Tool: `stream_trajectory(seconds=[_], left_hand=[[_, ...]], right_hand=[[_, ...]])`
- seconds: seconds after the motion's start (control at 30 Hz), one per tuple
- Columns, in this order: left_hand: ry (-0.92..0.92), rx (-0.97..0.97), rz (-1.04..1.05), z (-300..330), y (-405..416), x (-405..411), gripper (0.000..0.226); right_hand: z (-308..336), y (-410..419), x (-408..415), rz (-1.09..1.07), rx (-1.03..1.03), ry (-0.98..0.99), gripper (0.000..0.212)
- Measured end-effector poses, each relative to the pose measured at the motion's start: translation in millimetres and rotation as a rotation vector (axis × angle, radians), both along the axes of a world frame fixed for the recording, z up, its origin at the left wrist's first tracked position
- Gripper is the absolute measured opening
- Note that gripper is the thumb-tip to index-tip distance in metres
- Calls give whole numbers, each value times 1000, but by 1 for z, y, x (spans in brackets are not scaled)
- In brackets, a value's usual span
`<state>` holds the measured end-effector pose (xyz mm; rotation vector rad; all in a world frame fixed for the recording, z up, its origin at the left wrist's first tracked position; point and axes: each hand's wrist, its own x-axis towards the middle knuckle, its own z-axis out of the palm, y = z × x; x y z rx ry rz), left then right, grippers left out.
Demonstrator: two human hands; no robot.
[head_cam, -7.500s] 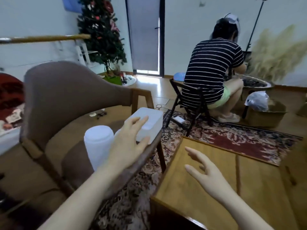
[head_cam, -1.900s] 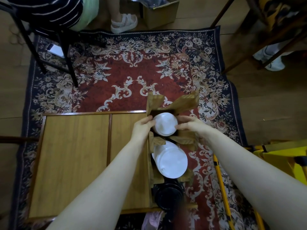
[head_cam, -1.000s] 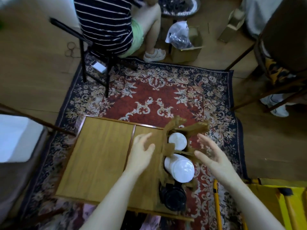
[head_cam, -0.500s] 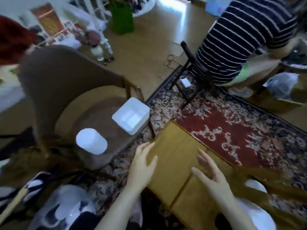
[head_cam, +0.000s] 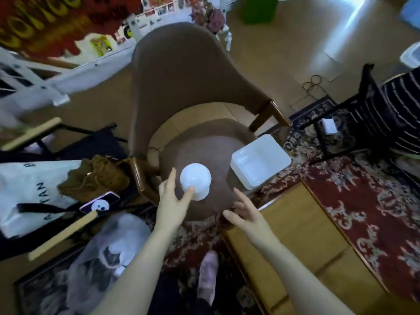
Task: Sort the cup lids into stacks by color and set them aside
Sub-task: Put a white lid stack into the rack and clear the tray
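Note:
A tall white stack of cup lids (head_cam: 196, 180) stands on the seat of a brown armchair (head_cam: 181, 92). My left hand (head_cam: 173, 201) is spread beside its left side, fingers straight, with one fingertip overlapping the stack's near edge. My right hand (head_cam: 244, 212) hovers with spread fingers over the seat's front edge, to the right of the stack and apart from it. Neither hand holds anything. The cardboard carrier with the other lids is out of view.
A white square tub (head_cam: 260, 165) sits on the seat's right side. The low wooden table (head_cam: 295, 242) lies at lower right on a red patterned rug (head_cam: 368, 196). A white bag (head_cam: 34, 192), a phone (head_cam: 99, 202) and a plastic bag (head_cam: 109, 253) crowd the left. A seated person's striped sleeve (head_cam: 400, 114) is at right.
The view has swung left from the table to the armchair. Both hands have moved from above the table to either side of the white lid stack on the seat.

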<state>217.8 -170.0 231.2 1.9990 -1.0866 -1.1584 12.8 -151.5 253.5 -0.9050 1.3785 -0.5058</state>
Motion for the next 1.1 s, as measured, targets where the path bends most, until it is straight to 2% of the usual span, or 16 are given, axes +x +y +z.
stream_trajectory(seconds=[0.2,0.33,0.53,0.73,0.93,1.0,1.1], left_hand=[[213,154,65,-40,-39,19,83],[338,236,94,-55,-54,25,80],[343,221,68,-64,-54,26,61],[294,178,71,-62,-47,24,58],[284,55,88,-40,-37,16,52],[299,35,57,-29,-33,6,52],[341,38,-31,-14,-27,-17,50]], right_hand=[[-39,-60,44,19,119,31,86],[-68,-88,63,7,231,14,89],[-85,-94,80,-27,285,-38,61],[-84,-84,78,-89,255,-44,64],[-60,-70,69,-180,148,-122,66],[-53,-59,58,-227,118,-162,67],[-40,-40,33,-325,78,-256,58]])
